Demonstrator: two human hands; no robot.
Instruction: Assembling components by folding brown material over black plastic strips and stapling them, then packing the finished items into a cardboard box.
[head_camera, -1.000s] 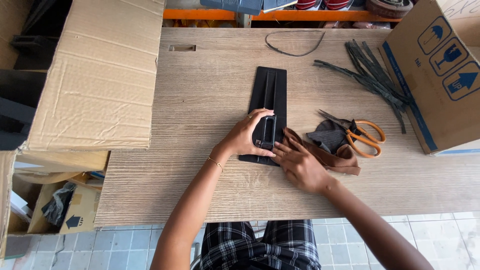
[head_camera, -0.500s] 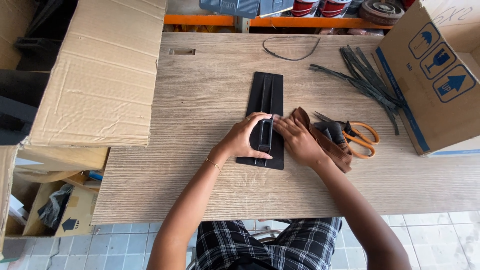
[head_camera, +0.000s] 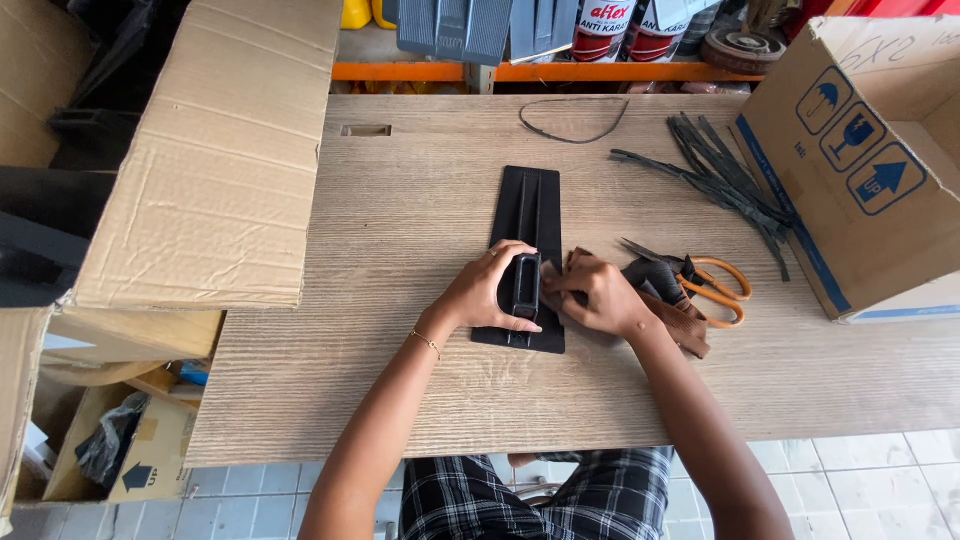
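Note:
A flat black plastic plate (head_camera: 527, 210) with raised ribs lies lengthwise on the wooden table (head_camera: 400, 220). Near its front end sits a small black block (head_camera: 526, 284). My left hand (head_camera: 487, 290) wraps the block from the left, fingers curled over its top. My right hand (head_camera: 598, 293) presses against the block's right side with fingertips pinched on it. A brown leather piece (head_camera: 685, 328) lies under and beside my right wrist.
Orange-handled scissors (head_camera: 712, 288) lie right of my right hand. Black strips (head_camera: 722, 178) fan out at the back right, next to a cardboard box (head_camera: 870, 160). A thin black loop (head_camera: 572, 124) lies at the back. Another open carton (head_camera: 215, 160) stands on the left.
My right hand has moved left from beside the leather piece onto the block's right side. My left hand stays on the block. The view has shifted slightly.

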